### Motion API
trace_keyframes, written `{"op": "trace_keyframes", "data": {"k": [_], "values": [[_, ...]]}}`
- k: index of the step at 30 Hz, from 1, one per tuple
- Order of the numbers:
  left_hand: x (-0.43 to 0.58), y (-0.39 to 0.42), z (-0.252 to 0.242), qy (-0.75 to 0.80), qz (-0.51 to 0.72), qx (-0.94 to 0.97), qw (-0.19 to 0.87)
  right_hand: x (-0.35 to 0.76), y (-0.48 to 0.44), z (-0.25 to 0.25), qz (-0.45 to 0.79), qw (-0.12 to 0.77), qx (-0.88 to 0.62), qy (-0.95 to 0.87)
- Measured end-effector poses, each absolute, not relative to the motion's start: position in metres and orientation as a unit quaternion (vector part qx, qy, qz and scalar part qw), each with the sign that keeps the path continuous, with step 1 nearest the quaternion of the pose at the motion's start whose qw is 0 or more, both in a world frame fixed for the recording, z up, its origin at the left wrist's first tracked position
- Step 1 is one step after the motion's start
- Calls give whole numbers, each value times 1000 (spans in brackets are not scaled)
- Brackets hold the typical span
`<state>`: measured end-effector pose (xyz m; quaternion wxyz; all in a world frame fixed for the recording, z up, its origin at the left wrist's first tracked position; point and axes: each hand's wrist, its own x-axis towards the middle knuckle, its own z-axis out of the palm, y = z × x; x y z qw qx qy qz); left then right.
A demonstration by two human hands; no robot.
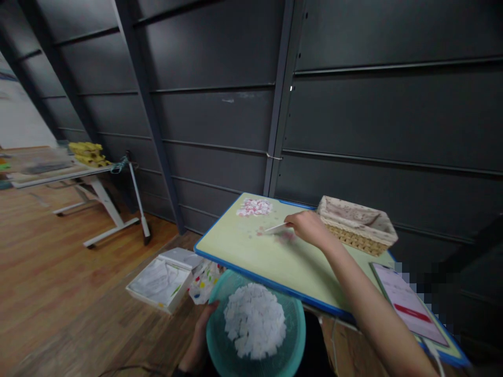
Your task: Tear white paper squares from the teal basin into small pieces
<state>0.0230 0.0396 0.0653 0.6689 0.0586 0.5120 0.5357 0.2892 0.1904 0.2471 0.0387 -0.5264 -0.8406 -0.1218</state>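
Observation:
My left hand (201, 330) holds the left side of a teal plastic colander (295, 335) in front of my lap. Many small white flat pieces (254, 320) are heaped inside it. Over the pale yellow tabletop (243, 251) with its blue edge, my right hand (308, 226) pinches a thin white strip (276, 228). The strip points left, close to the surface. Pinkish bits (286, 237) lie scattered beneath and around it, too blurred to make out. Farther back on the table sits a pile of pink-and-white pieces (254, 207).
A cloth-lined wicker basket (356, 230) stands at the table's back right, with a tablet (408, 303) near the right edge. On the floor to the left are an open white box (159, 283) and a dotted bag (204, 280). A dark panelled wall (220, 125) rises behind.

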Motion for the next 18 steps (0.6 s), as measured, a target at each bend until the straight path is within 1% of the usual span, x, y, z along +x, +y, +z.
{"op": "trace_keyframes", "data": {"k": [4,9,14,18], "values": [[27,36,69,477,552,81,678,281,180,243,-118,62,-490,-862],[28,37,74,483,559,83,669,273,167,234,-91,102,-456,-879],[30,38,85,477,571,96,662,275,136,223,-70,133,-416,-897],[31,35,88,464,564,100,676,276,106,214,-70,166,-397,-900]]}}
